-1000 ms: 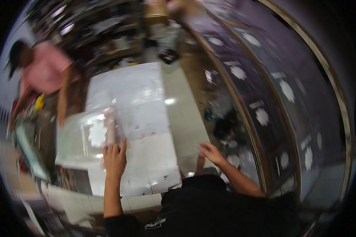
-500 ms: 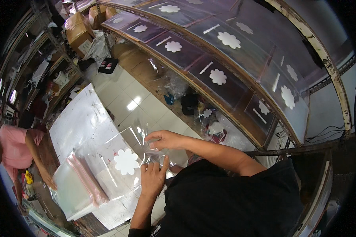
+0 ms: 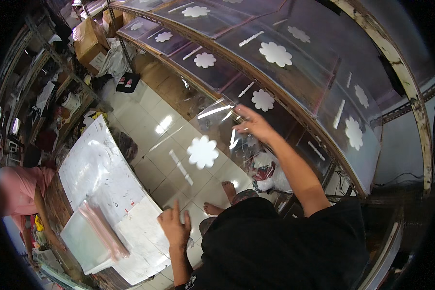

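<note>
A clear plastic sheet (image 3: 171, 145) printed with a white scalloped flower (image 3: 202, 152) and a white strip (image 3: 181, 167) hangs over the tiled floor. Its glossy upper corner is gripped by my right hand (image 3: 254, 123), raised beside the lower rack shelf. My left hand (image 3: 175, 227) is by the table's right edge, its fingers apart and index stretched out; it appears to hold nothing. On the white-topped table (image 3: 99, 159) lies a stack of clear sheets (image 3: 84, 244) with a folded pinkish edge (image 3: 104, 229).
A tiered rack (image 3: 256, 63) carries several similar flower-printed sheets. Across the table a person in pink (image 3: 26, 188) rests a hand near the stack. Cardboard boxes (image 3: 89, 46), crowded shelves (image 3: 38, 87) and a plastic bundle (image 3: 268, 169) on the floor surround the walkway. My bare feet (image 3: 228, 191) show below.
The printed sheet has come off the table and swung right over the floor. My right hand has risen toward the rack with it; my left hand has let go and moved slightly down.
</note>
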Tool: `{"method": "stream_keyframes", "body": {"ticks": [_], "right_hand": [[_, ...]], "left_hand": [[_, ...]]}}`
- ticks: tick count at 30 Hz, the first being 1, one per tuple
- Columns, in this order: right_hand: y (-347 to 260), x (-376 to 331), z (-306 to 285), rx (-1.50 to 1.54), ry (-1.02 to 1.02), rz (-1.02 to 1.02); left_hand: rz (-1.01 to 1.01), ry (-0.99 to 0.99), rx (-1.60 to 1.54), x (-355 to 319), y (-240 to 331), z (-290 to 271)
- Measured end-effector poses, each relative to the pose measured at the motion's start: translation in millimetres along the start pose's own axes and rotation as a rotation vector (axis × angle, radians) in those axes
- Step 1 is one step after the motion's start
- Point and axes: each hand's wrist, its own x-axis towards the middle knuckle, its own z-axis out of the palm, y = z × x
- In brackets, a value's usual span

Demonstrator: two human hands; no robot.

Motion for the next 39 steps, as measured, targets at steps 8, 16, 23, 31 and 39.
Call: {"method": "stream_keyframes", "body": {"ticks": [8,16,23,31,39], "right_hand": [[142,-10,-251,0.231,0.408,-0.186],[187,-56,-277,0.086,0.877,-0.03],[196,-33,-271,-0.147,0.993,0.091],[195,-9,-267,-0.381,1.071,0.195],[194,-5,-263,-0.524,1.131,0.231]], "left_hand": [[-0.392,0.225,0.03,-43,-42,27],[-0.469,0.279,0.124,-38,-25,56],[-0.462,0.308,0.168,-39,-29,62],[-0.475,0.33,0.155,-38,-26,63],[-0.509,0.31,0.145,-39,-26,64]]}}
